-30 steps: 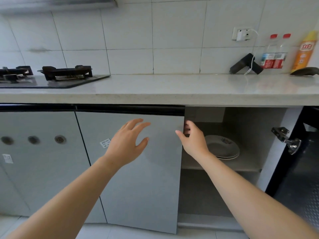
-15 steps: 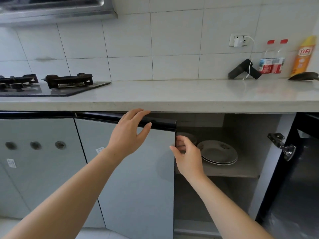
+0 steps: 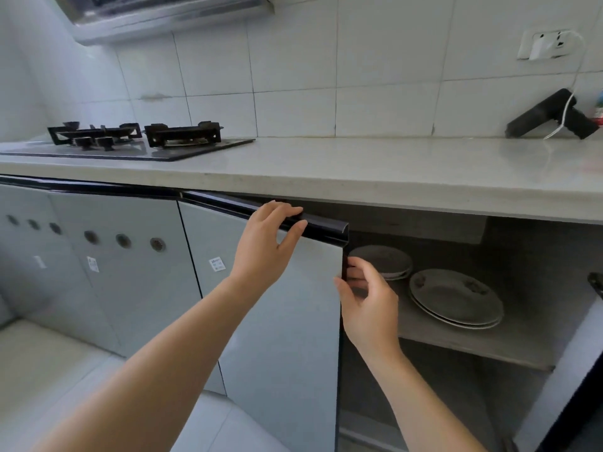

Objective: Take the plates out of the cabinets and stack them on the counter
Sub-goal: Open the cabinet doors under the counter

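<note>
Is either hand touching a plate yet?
No: the left hand grips the door top and the right hand its side edge, while the plates sit untouched on the shelf.

Cabinet door (image 3: pixel 280 308) swung wider; second plate stack (image 3: pixel 381 261) now visible

A black gas stove (image 3: pixel 137 141) sits far to the left of the wall socket (image 3: pixel 543 44). A white wire (image 3: pixel 569 102) runs down from the socket to a black gadget (image 3: pixel 551 117) lying just below it.
</note>
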Motion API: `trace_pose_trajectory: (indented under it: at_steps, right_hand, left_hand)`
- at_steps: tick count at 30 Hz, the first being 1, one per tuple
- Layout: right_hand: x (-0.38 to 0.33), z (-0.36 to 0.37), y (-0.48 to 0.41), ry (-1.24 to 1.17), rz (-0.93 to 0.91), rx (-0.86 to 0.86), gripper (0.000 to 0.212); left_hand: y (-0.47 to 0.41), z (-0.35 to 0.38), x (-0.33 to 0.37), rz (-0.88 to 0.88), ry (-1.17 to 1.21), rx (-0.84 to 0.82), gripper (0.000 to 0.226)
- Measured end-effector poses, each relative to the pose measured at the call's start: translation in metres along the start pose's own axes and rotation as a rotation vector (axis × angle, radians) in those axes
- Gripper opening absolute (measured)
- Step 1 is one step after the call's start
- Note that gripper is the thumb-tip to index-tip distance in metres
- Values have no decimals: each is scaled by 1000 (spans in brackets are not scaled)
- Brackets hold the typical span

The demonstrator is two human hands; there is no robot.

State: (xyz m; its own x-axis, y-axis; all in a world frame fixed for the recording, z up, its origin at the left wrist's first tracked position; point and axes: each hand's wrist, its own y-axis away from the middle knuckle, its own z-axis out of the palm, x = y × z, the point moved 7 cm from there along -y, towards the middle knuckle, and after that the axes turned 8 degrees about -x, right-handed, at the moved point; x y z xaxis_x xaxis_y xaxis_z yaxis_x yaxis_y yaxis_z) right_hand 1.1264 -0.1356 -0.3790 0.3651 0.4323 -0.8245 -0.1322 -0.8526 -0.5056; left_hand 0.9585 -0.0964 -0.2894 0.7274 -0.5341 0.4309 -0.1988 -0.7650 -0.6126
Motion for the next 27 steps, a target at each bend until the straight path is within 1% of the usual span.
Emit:
trace_pose_trajectory:
  at_steps: [5, 9, 16, 20, 27]
  right_hand:
    - [-3, 3, 6, -55, 21, 6, 31]
    - [-11, 6, 16, -58, 10, 2, 30]
    - [-33, 17, 43, -66, 0, -19, 31]
    - [-39, 21, 51, -101, 46, -51, 29]
    - [-55, 32, 68, -107, 51, -12, 27]
  left_hand:
    - [3, 1, -1, -43, 23, -32, 34]
    - [11, -5, -2, -51, 51, -19, 31]
    - [30, -22, -8, -13, 78, -36, 30]
    - [37, -33, -12, 21, 123, -71, 29]
    - [44, -46, -21, 107, 120, -115, 30]
